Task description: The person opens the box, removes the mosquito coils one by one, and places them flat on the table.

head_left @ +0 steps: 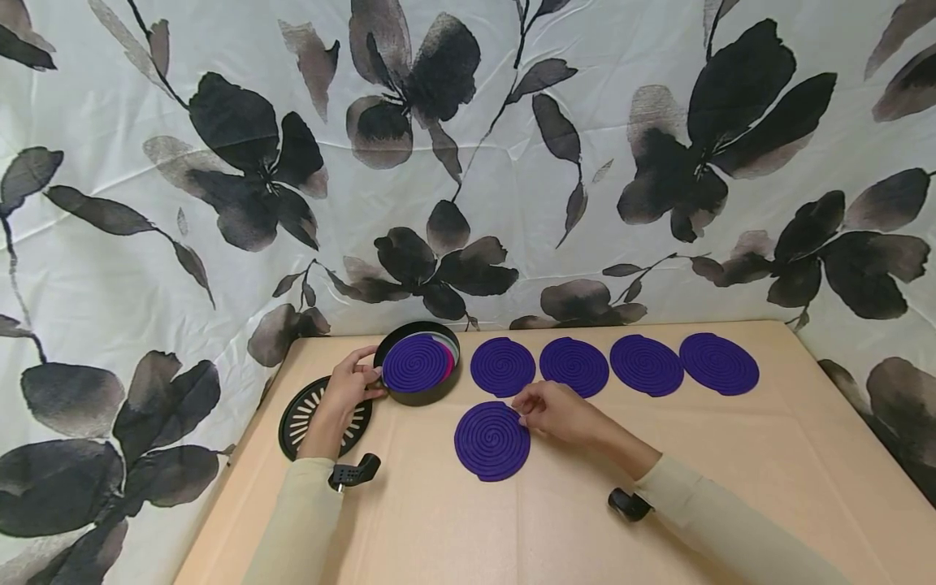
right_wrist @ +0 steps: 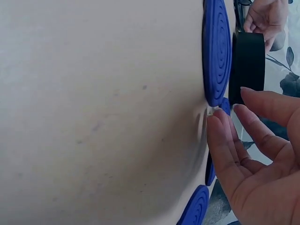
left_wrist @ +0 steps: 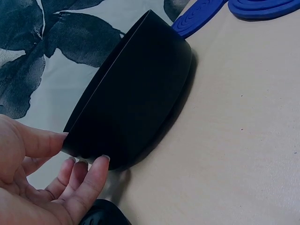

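My left hand (head_left: 345, 398) grips the side of a black round holder (head_left: 426, 398), thumb at its rim and fingertips low on the wall in the left wrist view. A purple spiral coaster (head_left: 413, 364) lies in the holder, over a pink edge (head_left: 448, 360). Another purple spiral coaster (head_left: 491, 441) lies flat on the table in front of the row. Beside its upper right edge is my right hand (head_left: 559, 412), its fingers loosely bent. In the right wrist view, those fingertips come close to the coaster's edge, with thumb and fingers apart.
Several purple coasters (head_left: 503, 367) lie in a row along the back of the table (head_left: 585, 504). A black slotted round lid (head_left: 292, 422) lies at the left, partly under my left forearm. Floral cloth (head_left: 512, 187) hangs behind the table.
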A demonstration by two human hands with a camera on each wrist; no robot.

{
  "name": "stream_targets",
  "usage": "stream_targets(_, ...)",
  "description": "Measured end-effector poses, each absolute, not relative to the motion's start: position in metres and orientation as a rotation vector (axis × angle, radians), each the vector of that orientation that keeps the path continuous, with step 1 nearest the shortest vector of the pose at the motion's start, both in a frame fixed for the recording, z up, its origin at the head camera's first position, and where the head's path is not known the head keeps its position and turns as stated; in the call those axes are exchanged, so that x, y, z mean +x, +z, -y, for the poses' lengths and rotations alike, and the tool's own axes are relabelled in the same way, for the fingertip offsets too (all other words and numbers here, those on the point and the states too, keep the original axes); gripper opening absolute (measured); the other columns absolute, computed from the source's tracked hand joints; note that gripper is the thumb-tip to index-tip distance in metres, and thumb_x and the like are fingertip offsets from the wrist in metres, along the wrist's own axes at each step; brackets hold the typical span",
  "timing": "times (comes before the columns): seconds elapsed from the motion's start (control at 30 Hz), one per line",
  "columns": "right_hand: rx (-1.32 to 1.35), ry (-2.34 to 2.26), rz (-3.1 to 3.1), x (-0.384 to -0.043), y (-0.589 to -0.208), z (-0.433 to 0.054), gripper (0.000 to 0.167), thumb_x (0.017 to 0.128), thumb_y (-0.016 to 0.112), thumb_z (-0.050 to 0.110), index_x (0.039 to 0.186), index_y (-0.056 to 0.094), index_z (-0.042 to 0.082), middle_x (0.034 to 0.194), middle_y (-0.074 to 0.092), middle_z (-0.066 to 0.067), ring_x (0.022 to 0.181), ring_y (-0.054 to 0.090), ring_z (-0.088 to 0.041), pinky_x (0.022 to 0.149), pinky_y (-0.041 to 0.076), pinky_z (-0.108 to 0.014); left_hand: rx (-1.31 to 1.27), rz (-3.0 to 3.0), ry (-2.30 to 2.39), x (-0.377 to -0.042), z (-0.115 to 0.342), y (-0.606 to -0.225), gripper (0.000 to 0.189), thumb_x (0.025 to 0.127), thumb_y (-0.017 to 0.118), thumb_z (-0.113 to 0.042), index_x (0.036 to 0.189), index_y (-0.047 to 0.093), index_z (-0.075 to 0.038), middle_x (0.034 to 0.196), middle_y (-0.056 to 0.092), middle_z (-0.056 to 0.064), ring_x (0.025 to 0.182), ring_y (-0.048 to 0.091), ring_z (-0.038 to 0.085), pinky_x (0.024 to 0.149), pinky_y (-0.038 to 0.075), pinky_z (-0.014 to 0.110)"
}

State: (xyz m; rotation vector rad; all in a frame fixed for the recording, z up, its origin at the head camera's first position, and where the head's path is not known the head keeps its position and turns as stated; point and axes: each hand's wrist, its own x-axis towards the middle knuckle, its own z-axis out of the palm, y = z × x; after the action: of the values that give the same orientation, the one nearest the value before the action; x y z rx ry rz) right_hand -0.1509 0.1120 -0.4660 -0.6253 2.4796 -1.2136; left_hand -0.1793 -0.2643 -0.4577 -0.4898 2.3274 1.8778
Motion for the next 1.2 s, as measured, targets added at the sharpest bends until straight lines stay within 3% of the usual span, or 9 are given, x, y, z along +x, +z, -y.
stream_targets(0.17,-0.623,-1.265,-2.443,-0.154,-0.463,-0.107,0.018,0.089,0.073,0.002,0.108,0.072,0.002,0.094,0.066,-0.004,0.081,0.06,-0.015,0.062,0.054,-0.022,-0.484,-2.334,1.874,-0.18,0.265,-0.459,0.055,0.103,0.055,-0.002,0.154,0.042,-0.014,0.105,0.047,0.008,0.09,0.06,0.019,0.087,0.061,0.04)
stream_targets(0.83,-0.601,-1.391,-2.412,-0.17,-0.443,-0.061,0.023,0.093,0.072,0.007,0.115,0.071,0.0,0.098,0.067,-0.006,0.082,0.064,-0.016,0.071,0.059,-0.029,-0.481,-2.336,1.872,-0.172,0.268,-0.458,0.055,0.102,0.056,-0.003,0.154,0.043,-0.016,0.111,0.047,0.01,0.095,0.058,0.021,0.09,0.061,0.04)
stream_targets(1.2,-0.72,-1.365,-2.494,-0.194,-0.433,-0.026,0.023,0.091,0.07,0.005,0.114,0.072,0.001,0.102,0.071,-0.007,0.093,0.066,-0.022,0.079,0.057,-0.025,-0.485,-2.339,1.871,-0.172,0.267,-0.458,0.055,0.102,0.056,-0.003,0.154,0.044,-0.018,0.111,0.047,0.01,0.098,0.058,0.024,0.09,0.061,0.04)
